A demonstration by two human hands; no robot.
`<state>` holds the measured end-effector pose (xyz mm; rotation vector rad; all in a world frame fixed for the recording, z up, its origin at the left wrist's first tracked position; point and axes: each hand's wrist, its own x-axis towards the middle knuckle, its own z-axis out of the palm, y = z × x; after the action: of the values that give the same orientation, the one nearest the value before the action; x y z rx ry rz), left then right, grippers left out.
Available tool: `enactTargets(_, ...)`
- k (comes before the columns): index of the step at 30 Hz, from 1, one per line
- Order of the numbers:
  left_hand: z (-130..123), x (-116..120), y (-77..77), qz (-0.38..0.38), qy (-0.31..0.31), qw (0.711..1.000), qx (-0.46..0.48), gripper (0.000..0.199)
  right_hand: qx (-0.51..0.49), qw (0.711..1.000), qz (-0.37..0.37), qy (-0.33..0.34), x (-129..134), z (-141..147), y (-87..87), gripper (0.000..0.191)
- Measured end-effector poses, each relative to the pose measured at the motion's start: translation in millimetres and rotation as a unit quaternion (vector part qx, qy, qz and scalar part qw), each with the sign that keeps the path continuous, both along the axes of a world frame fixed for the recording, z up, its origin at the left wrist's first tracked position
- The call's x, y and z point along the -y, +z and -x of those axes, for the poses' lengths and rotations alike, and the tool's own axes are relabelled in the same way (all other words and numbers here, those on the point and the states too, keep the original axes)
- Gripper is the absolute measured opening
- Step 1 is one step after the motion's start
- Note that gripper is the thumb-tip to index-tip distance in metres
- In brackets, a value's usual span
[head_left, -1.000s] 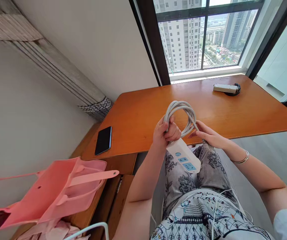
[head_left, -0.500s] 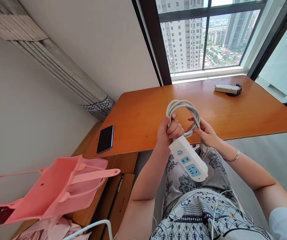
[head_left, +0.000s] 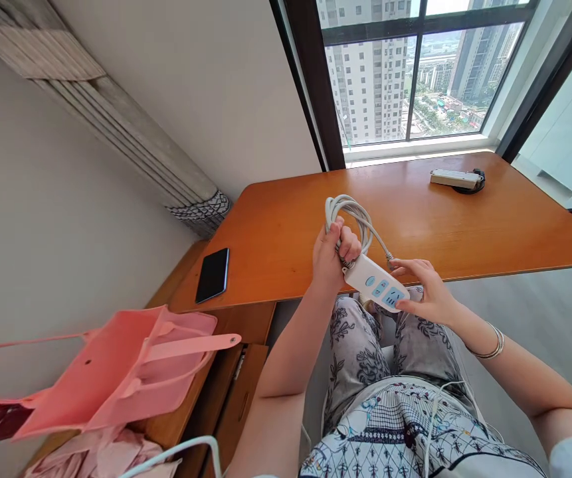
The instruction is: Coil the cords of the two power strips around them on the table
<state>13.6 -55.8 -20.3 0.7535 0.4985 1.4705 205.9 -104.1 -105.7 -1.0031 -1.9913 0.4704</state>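
Observation:
My left hand (head_left: 336, 255) is closed round the looped grey cord (head_left: 348, 207) of a white power strip (head_left: 378, 282), close to where the cord joins it. The strip tilts down to the right above my lap, its pale blue sockets facing up. My right hand (head_left: 428, 289) is at the strip's lower right end, thumb and fingers spread apart. Its thumb appears to touch the strip's end, and its fingertips are near the free end of the cord. Whether they touch that end I cannot tell.
A second power strip (head_left: 458, 178) with a black cord lies at the back right of the wooden table (head_left: 286, 232). A dark phone (head_left: 212, 275) lies near the left edge. A pink bag (head_left: 116, 372) stands open at lower left. The window (head_left: 415, 79) is beyond.
My right hand has let go of the coil and moved down to the strip's far end. The strip has swung upward and is less steep; the free cord end now hangs off to the right.

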Motion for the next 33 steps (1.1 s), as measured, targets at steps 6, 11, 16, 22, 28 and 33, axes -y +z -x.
enactTargets(6,3.0,-6.5,-11.2,-0.049,-0.005,0.998,-0.027,0.039,0.050,0.994,0.097,0.016,14.9,1.1,14.6,0.042)
enactTargets(11,11.8,-7.5,-17.3,-0.053,-0.043,0.995,-0.068,0.046,-0.083,0.996,-0.019,0.009,13.4,-21.7,40.9,0.033)
enactTargets(16,8.1,4.7,-12.2,0.003,-0.110,0.994,0.008,0.046,-0.253,0.967,0.007,-0.010,-18.2,-25.1,52.2,0.052)
enactTargets(22,0.9,13.2,-9.5,0.015,-0.087,0.995,0.037,0.040,-0.347,0.890,0.267,0.124,-45.3,1.9,34.4,0.070)
enactTargets(28,2.8,2.1,-19.9,0.045,-0.057,0.996,0.059,0.036,-0.428,0.816,0.367,0.130,-46.3,15.1,22.6,0.057)
enactTargets(33,11.4,-13.1,-31.9,0.109,-0.078,0.990,-0.039,0.022,-0.434,0.830,0.339,0.090,-53.4,5.7,18.5,0.051)
